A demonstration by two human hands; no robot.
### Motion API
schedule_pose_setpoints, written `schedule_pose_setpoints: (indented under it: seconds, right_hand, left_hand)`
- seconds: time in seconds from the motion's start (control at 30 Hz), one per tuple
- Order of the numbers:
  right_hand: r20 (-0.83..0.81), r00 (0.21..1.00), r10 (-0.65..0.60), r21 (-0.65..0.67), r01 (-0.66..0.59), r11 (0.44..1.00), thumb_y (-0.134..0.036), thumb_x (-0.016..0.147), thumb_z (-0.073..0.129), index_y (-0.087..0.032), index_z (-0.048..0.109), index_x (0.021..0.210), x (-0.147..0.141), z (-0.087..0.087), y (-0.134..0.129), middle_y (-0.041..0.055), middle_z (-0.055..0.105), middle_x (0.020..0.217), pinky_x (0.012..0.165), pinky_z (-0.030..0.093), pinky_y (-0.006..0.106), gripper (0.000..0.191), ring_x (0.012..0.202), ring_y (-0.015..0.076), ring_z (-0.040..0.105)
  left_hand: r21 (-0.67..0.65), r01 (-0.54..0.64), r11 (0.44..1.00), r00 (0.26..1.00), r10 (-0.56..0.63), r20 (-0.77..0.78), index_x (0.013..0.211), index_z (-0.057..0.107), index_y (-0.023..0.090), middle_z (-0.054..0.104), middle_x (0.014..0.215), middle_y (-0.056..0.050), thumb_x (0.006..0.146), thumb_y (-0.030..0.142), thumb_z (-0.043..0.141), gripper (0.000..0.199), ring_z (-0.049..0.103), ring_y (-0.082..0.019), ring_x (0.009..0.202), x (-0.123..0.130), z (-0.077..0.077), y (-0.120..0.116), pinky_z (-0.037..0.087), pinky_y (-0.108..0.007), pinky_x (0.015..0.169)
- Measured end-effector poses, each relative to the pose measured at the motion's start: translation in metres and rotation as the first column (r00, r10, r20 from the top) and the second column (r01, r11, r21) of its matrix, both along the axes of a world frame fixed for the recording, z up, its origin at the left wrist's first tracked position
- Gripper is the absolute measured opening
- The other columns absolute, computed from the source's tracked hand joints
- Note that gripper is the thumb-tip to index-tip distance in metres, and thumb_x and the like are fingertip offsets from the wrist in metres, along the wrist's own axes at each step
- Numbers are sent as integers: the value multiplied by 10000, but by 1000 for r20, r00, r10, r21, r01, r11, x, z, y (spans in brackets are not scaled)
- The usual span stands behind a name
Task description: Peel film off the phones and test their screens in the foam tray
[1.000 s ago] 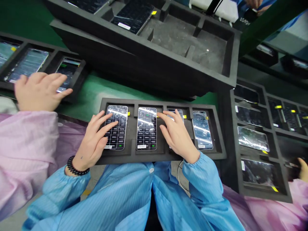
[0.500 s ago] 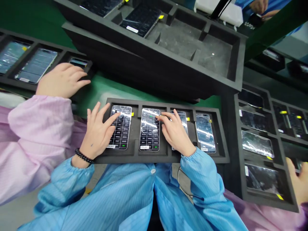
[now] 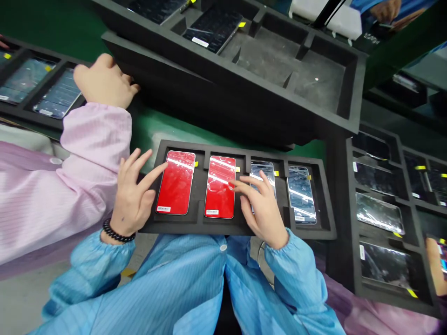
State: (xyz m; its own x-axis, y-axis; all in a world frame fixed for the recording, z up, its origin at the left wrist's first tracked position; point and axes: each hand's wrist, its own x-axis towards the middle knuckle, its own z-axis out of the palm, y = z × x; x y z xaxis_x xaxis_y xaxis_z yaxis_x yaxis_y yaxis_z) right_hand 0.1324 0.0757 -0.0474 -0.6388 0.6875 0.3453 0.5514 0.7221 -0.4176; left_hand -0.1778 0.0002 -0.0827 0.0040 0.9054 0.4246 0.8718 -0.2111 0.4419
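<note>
A black foam tray (image 3: pixel 223 227) lies in front of me, its compartments holding several smartphones. The leftmost smartphone (image 3: pixel 176 186) and the second smartphone (image 3: pixel 220 188) both show plain red screens. Two more, a third smartphone (image 3: pixel 256 170) and a rightmost smartphone (image 3: pixel 301 193), have dark screens with text. My left hand (image 3: pixel 134 195) is open, its index fingertip at the leftmost phone's upper left edge. Fingers apart, my right hand (image 3: pixel 260 204) reaches to the second phone's right edge and partly covers the third. Neither hand holds anything.
A larger foam tray (image 3: pixel 314 107) with phones stands raised behind mine. Another phone tray (image 3: pixel 379 293) is at the right, and one more (image 3: pixel 24 109) at the left. A co-worker's hand (image 3: pixel 104 83) in a pink sleeve (image 3: pixel 98 130) reaches in from the left.
The two left phones' screens turned from dark button grids to red. My left hand moved slightly left, my right fingers drew back a little. The co-worker's left-side hand moved up and closed.
</note>
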Motion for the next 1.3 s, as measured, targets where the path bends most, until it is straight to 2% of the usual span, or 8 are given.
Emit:
schedule_pose_setpoints:
  seconds: [0.1, 0.2, 0.33, 0.57, 0.73, 1.0, 1.2, 1.3]
  right_hand:
    - [-44, 998, 44, -3, -44, 999, -46, 929, 490, -210, 621, 1141, -4, -6, -25, 46, 760, 1202, 1215, 387, 574, 298, 1169, 220, 656]
    - [-71, 994, 85, -3, -86, 996, -74, 931, 521, -196, 636, 1130, -8, -18, -42, 37, 780, 1163, 1193, 419, 541, 261, 1121, 213, 671]
    - [-67, 993, 94, 44, -91, 995, -108, 934, 546, -199, 647, 1164, -10, -29, -47, 26, 791, 1135, 1212, 396, 527, 268, 1089, 217, 675]
    - [34, 962, 270, -18, -270, 963, -193, 969, 516, -180, 660, 1163, -7, -29, -43, 27, 760, 1246, 1262, 320, 546, 241, 1171, 232, 648]
    - [20, 963, 269, 29, -269, 963, -250, 979, 493, -173, 629, 1242, -5, -32, -44, 61, 726, 1316, 1251, 335, 544, 306, 1226, 242, 623]
    - [115, 943, 313, -33, -311, 950, -322, 1027, 421, -180, 599, 1309, -5, -31, -44, 31, 709, 1350, 1286, 240, 548, 362, 1260, 246, 605]
    - [50, 953, 297, -7, -297, 955, -403, 1016, 427, -162, 467, 1473, -3, -33, -43, 108, 617, 1465, 1224, 330, 562, 517, 1332, 272, 538]
    - [46, 952, 303, -5, -303, 953, -486, 1023, 396, -151, 423, 1511, -3, -33, -43, 121, 604, 1477, 1222, 325, 577, 592, 1351, 290, 522]
  left_hand:
    - [139, -37, 990, 999, 32, 37, 1468, 515, 335, 461, 1582, -15, 1028, 348, 261, 509, 423, -338, 1469, -7, -18, -29, 338, -657, 1219]
    - [290, -34, 956, 996, 55, -64, 1405, 578, 282, 569, 1459, -77, 999, 364, 329, 483, 537, -336, 1351, -13, -43, -54, 416, -638, 1155]
    - [290, 38, 956, 986, 12, -169, 1351, 620, 272, 569, 1430, -123, 948, 440, 459, 466, 550, -326, 1316, -13, -62, -71, 405, -618, 1156]
    - [209, 91, 974, 979, -49, -197, 1320, 660, 268, 529, 1496, -107, 962, 427, 449, 445, 445, -347, 1419, -11, -62, -71, 255, -655, 1233]
    - [309, 71, 948, 987, -22, -161, 1368, 602, 221, 477, 1530, -135, 974, 517, 415, 528, 469, -352, 1388, -13, -64, -73, 318, -660, 1196]
    - [257, 89, 962, 974, -30, -225, 1227, 707, 295, 562, 1444, -97, 967, 546, 349, 509, 499, -318, 1363, -12, -66, -71, 306, -623, 1221]
    - [313, 58, 948, 982, 3, -191, 1475, 450, 195, 317, 1647, -123, 971, 514, 364, 602, 402, -351, 1457, -13, -61, -72, 336, -645, 1208]
    - [249, 80, 965, 976, -25, -218, 1361, 589, 243, 401, 1609, -80, 981, 500, 340, 522, 422, -336, 1446, -12, -60, -72, 301, -632, 1235]
